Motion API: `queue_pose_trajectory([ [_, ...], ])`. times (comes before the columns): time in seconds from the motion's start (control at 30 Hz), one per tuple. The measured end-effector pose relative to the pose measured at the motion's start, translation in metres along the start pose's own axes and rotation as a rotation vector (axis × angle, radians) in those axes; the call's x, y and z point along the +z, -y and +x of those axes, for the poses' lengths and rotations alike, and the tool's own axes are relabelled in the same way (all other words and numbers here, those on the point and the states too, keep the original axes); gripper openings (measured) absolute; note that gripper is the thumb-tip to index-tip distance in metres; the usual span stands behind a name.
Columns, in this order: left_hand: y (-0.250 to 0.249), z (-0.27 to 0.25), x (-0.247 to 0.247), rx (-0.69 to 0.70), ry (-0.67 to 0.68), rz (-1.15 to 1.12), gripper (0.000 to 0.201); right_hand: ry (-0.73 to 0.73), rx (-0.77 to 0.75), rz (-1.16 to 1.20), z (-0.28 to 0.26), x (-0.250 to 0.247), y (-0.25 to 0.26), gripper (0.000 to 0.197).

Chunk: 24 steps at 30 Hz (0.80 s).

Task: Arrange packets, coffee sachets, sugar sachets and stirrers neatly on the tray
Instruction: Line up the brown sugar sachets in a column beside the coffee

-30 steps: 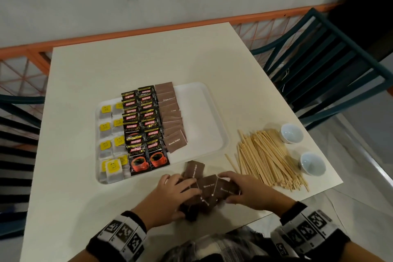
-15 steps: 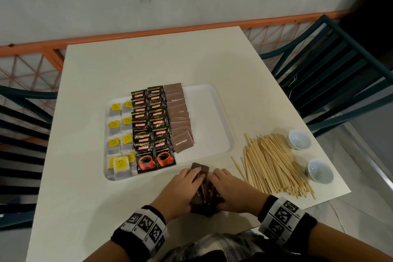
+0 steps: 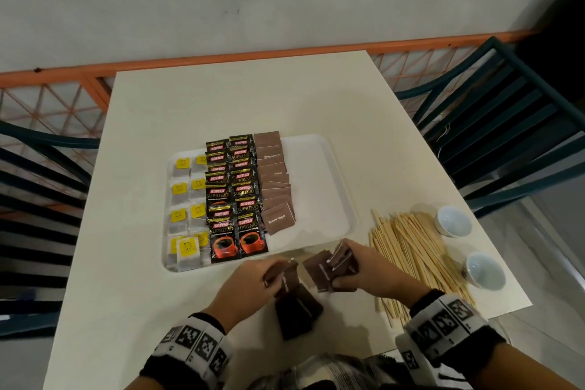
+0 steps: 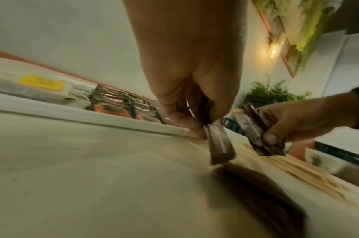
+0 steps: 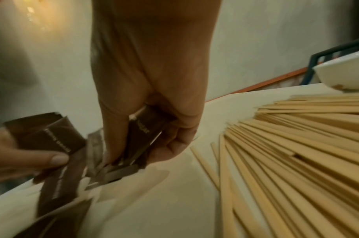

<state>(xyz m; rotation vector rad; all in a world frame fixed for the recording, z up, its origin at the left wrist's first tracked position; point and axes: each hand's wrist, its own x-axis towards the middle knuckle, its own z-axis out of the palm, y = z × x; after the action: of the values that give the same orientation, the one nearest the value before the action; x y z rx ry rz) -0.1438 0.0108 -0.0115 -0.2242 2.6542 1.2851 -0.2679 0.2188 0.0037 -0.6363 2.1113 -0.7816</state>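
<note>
A white tray [image 3: 319,168] holds tea bags with yellow tags [image 3: 185,199], black coffee sachets [image 3: 234,196] and a column of brown sugar sachets [image 3: 275,187]. Just in front of the tray, my left hand [image 3: 253,282] pinches a few brown sugar sachets [image 4: 219,141] upright over a loose pile of brown sachets [image 3: 297,310] on the table. My right hand [image 3: 364,269] grips a separate bunch of brown sugar sachets [image 5: 142,136], their ends fanned out toward the left hand. Wooden stirrers [image 3: 414,250] lie in a heap right of the right hand.
Two small white bowls [image 3: 452,221] [image 3: 483,271] stand at the table's right edge beyond the stirrers. Dark teal chairs [image 3: 506,123] flank the table on both sides. The right half of the tray is bare. An orange rail runs behind the table.
The hands were pressed together on one bundle of brown sachets; now they have drawn apart, each holding its own share, with some sachets left lying on the table.
</note>
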Motion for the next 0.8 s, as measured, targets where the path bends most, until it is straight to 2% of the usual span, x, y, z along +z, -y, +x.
queue_pose_trajectory([
  [0.1, 0.002, 0.002, -0.011, -0.128, -0.052, -0.286, 0.025, 0.004, -0.003, 0.152, 0.000, -0.009, 0.006, 0.037],
  [0.2, -0.005, 0.003, -0.020, -0.214, 0.009, -0.462, 0.023, 0.059, -0.060, 0.237, 0.005, -0.009, 0.024, 0.042],
  [0.33, -0.017, 0.003, -0.025, -0.188, 0.120, -0.666, 0.033, 0.075, -0.119, 0.265, 0.022, 0.000, 0.050, 0.042],
  [0.47, -0.027, 0.004, -0.033, -0.145, 0.113, -0.910, 0.041, 0.109, -0.160, 0.287, 0.032, 0.006, 0.071, 0.035],
  [0.57, -0.025, 0.005, -0.037, -0.169, 0.045, -0.939, 0.038, 0.121, -0.167, 0.359, 0.033, 0.008, 0.081, 0.040],
  [0.67, -0.019, 0.004, -0.038, -0.221, -0.086, -0.873, 0.027, 0.095, -0.145, 0.422, 0.035, 0.009, 0.084, 0.046],
  [0.7, -0.016, 0.003, -0.039, -0.216, -0.133, -0.868, 0.030, 0.088, -0.131, 0.444, 0.035, 0.008, 0.084, 0.048],
  [0.77, -0.016, 0.002, -0.044, -0.166, -0.216, -0.931, 0.021, 0.068, -0.106, 0.463, 0.035, 0.006, 0.081, 0.048],
  [0.8, -0.016, 0.001, -0.046, -0.116, -0.261, -1.009, 0.033, 0.054, -0.100, 0.476, 0.034, 0.004, 0.080, 0.047],
])
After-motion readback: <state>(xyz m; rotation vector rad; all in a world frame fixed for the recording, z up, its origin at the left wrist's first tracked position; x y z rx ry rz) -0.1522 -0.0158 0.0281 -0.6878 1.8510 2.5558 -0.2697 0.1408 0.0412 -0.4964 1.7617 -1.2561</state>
